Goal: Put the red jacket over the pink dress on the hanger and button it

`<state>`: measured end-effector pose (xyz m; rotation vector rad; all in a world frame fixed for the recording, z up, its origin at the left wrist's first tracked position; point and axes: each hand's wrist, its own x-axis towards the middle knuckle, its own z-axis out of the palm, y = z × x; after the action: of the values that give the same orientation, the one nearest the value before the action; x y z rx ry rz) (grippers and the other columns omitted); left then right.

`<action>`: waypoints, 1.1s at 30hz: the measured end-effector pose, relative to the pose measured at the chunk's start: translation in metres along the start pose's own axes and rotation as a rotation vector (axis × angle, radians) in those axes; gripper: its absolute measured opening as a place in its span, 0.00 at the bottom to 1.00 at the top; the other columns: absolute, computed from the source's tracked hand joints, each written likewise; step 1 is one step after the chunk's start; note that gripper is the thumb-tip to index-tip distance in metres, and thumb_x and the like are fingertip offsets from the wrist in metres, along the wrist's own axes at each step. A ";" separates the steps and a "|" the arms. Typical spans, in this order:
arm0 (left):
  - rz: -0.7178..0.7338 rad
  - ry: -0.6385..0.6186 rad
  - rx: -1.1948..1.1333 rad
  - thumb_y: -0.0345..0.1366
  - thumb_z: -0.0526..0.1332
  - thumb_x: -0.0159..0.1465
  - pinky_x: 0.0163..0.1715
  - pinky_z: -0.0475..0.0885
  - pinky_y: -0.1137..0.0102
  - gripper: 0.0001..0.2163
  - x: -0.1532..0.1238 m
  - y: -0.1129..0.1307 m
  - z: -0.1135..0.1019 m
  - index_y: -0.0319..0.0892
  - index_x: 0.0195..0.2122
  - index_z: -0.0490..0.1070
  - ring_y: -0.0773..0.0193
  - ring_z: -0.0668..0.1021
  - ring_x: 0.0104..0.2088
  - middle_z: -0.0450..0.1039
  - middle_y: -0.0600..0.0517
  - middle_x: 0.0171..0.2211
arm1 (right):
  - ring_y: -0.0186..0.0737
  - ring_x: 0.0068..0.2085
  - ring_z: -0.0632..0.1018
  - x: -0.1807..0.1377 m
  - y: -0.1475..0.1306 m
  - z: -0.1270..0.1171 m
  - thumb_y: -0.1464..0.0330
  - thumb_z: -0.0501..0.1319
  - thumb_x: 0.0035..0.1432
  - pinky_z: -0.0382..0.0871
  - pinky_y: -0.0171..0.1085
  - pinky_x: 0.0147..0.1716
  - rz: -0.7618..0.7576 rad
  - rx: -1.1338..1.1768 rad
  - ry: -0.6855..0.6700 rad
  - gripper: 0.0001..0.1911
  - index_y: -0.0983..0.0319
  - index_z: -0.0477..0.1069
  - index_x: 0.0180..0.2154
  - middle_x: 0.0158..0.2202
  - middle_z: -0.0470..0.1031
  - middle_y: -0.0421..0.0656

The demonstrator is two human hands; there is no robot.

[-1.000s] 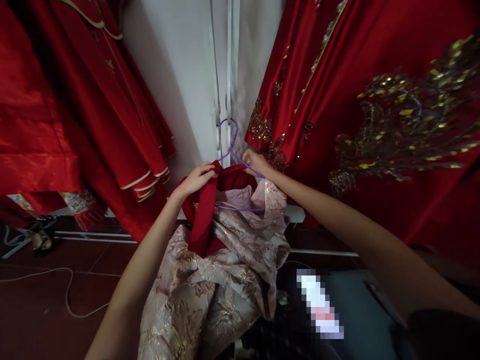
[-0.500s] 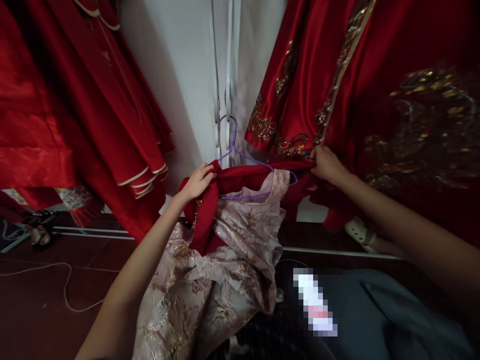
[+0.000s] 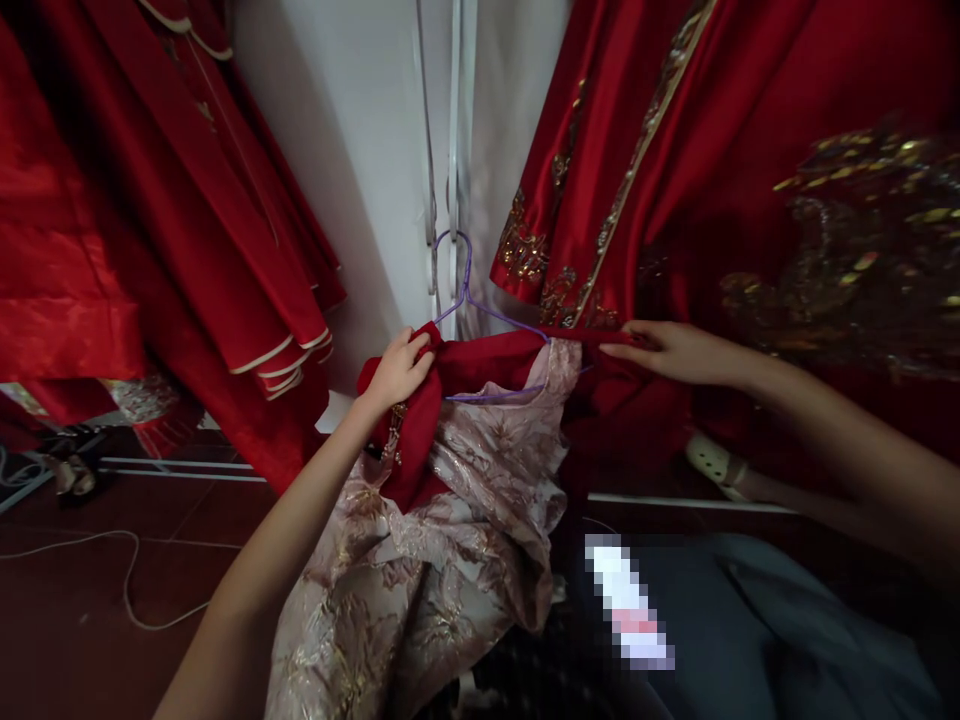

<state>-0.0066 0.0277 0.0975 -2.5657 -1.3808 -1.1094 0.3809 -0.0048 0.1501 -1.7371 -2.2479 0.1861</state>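
Note:
A purple wire hanger (image 3: 469, 290) carries a red garment (image 3: 480, 362) lined with pale pink and gold brocade (image 3: 450, 540), which hangs down toward me. My left hand (image 3: 397, 368) is closed on the red cloth at the hanger's left shoulder. My right hand (image 3: 660, 350) lies at the garment's right shoulder, fingers stretched along the red cloth and pinching its edge.
Red dresses (image 3: 150, 220) hang at the left, and a red gown with gold embroidery (image 3: 750, 200) hangs at the right. A white wall with a metal rail (image 3: 454, 130) stands behind. A white cable (image 3: 127, 580) lies on the dark floor (image 3: 75, 640). Dark cloth (image 3: 750, 630) lies at lower right.
My right hand moved from the hanger's middle out to the right shoulder of the red garment, drawing it over the hanger, then flattened its fingers. My left hand kept its grip.

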 end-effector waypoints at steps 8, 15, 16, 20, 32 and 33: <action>-0.073 0.053 0.004 0.38 0.48 0.65 0.37 0.64 0.68 0.10 -0.003 0.045 0.022 0.43 0.32 0.65 0.60 0.69 0.36 0.61 0.49 0.32 | 0.47 0.33 0.75 0.011 -0.053 0.038 0.58 0.46 0.63 0.59 0.37 0.31 0.205 -0.179 0.285 0.17 0.62 0.63 0.42 0.33 0.74 0.51; -0.049 0.060 0.087 0.36 0.49 0.64 0.41 0.64 0.65 0.08 -0.005 0.041 0.007 0.42 0.32 0.66 0.58 0.69 0.37 0.60 0.49 0.32 | 0.46 0.34 0.74 -0.037 -0.179 0.115 0.63 0.41 0.64 0.59 0.41 0.37 -0.286 -0.097 0.263 0.15 0.58 0.64 0.36 0.31 0.75 0.49; -0.041 0.056 0.064 0.36 0.49 0.64 0.41 0.65 0.66 0.08 -0.005 0.039 0.004 0.42 0.31 0.65 0.59 0.69 0.37 0.60 0.49 0.32 | 0.47 0.35 0.73 -0.044 -0.183 0.117 0.63 0.42 0.64 0.60 0.41 0.38 -0.318 -0.070 0.272 0.15 0.58 0.64 0.35 0.32 0.74 0.49; -0.065 0.174 0.019 0.36 0.53 0.63 0.47 0.63 0.64 0.06 -0.013 0.047 0.004 0.42 0.32 0.66 0.58 0.67 0.45 0.60 0.46 0.40 | 0.45 0.34 0.72 -0.057 -0.164 0.100 0.63 0.47 0.60 0.62 0.39 0.34 -0.241 0.098 0.330 0.07 0.57 0.59 0.32 0.31 0.72 0.46; -0.035 -0.166 0.218 0.26 0.49 0.62 0.39 0.66 0.64 0.11 -0.045 0.122 0.031 0.40 0.41 0.67 0.57 0.72 0.39 0.66 0.43 0.40 | 0.39 0.33 0.74 -0.048 -0.155 0.123 0.69 0.44 0.55 0.66 0.34 0.35 -0.038 0.441 0.235 0.10 0.56 0.55 0.40 0.33 0.72 0.40; -0.051 -0.173 0.230 0.26 0.49 0.61 0.38 0.66 0.64 0.11 -0.046 0.122 0.026 0.40 0.42 0.66 0.57 0.72 0.38 0.67 0.42 0.40 | 0.38 0.33 0.74 -0.049 -0.158 0.125 0.70 0.45 0.55 0.66 0.34 0.36 -0.074 0.463 0.221 0.09 0.55 0.55 0.40 0.34 0.72 0.39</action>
<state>0.0819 -0.0713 0.0868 -2.5202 -1.5173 -0.6986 0.2072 -0.0837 0.0677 -1.3565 -1.9160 0.4367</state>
